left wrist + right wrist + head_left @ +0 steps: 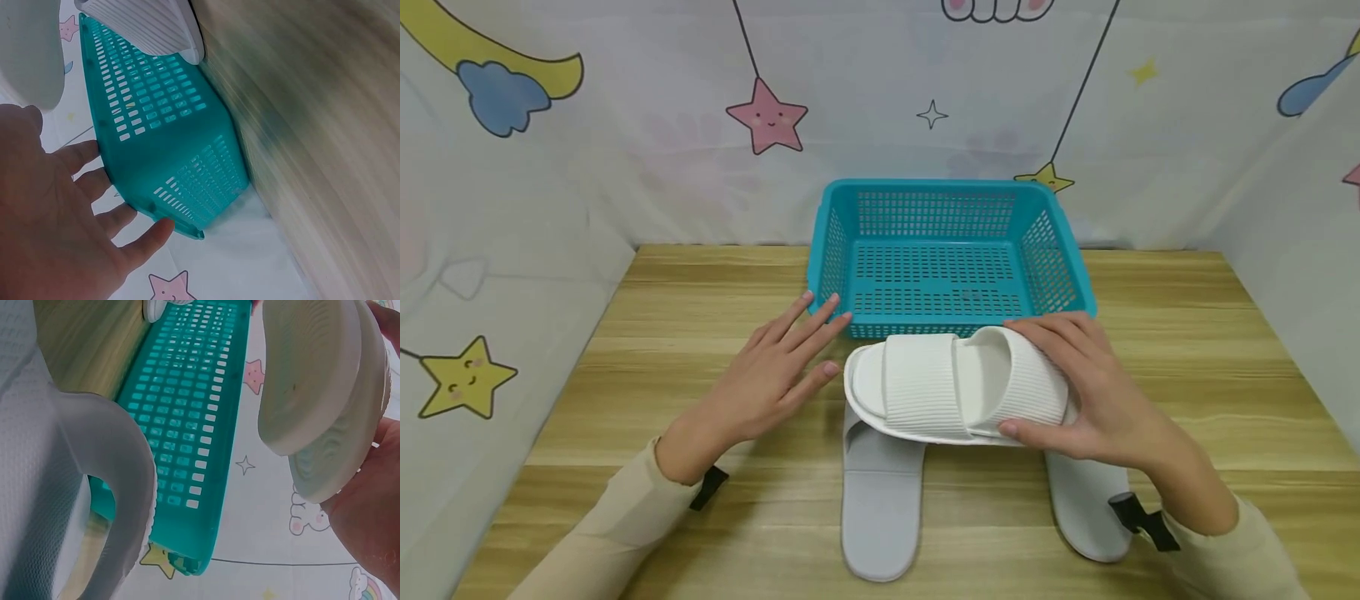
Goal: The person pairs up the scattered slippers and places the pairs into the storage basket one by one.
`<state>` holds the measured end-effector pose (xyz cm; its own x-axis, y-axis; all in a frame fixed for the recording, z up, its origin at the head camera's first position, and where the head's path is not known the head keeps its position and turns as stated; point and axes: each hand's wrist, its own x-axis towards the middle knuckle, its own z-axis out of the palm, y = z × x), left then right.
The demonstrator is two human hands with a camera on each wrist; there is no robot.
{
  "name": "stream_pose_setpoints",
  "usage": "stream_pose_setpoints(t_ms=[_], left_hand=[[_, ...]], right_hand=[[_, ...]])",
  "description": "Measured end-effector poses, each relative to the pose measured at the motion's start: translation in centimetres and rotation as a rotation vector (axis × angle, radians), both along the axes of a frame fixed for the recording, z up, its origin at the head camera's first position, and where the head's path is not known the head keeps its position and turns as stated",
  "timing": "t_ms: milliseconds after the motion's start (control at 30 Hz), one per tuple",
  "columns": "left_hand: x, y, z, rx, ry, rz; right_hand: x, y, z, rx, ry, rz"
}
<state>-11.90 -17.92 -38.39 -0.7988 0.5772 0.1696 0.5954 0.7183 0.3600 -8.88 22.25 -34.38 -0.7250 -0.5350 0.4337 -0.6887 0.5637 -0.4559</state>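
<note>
A pair of white slippers (925, 392), stacked one on the other, hangs above the table in front of the basket. My right hand (1093, 400) grips them at the heel end, thumb on the near side and fingers over the far side. Two pale soles (312, 375) show together in the right wrist view. My left hand (771, 375) holds nothing; its fingers spread near the front left corner of the teal basket (955, 320), and its thumb lies close to the slippers' toe end. Whether the thumb touches them I cannot tell.
Two grey slippers stand on the wooden table (670, 333) below the white ones: one grey slipper (882, 517) at the middle, another grey slipper (1090, 508) beneath my right wrist. Behind the basket hangs a patterned white cloth (662, 108), with cloth at both sides too.
</note>
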Motion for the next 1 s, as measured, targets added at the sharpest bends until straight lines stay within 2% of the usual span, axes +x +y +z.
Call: stream_pose_setpoints(t_ms=[200, 433, 533, 1000], left_hand=[[0.0, 0.2, 0.0, 0.019, -0.025, -0.005], [0.0, 0.1, 0.1, 0.025, -0.021, -0.002], [0.0, 0.1, 0.0, 0.021, -0.02, 0.002], [0.0, 0.3, 0.0, 0.015, -0.019, 0.02]], right_hand=[[-0.3, 0.2, 0.3, -0.023, 0.015, -0.001], [-1.5, -0.1, 0.5, -0.123, 0.099, 0.05], [-2.0, -0.1, 0.6, -0.145, 0.1, 0.054], [-3.7, 0.1, 1.5, -0.111, 0.086, 0.021]])
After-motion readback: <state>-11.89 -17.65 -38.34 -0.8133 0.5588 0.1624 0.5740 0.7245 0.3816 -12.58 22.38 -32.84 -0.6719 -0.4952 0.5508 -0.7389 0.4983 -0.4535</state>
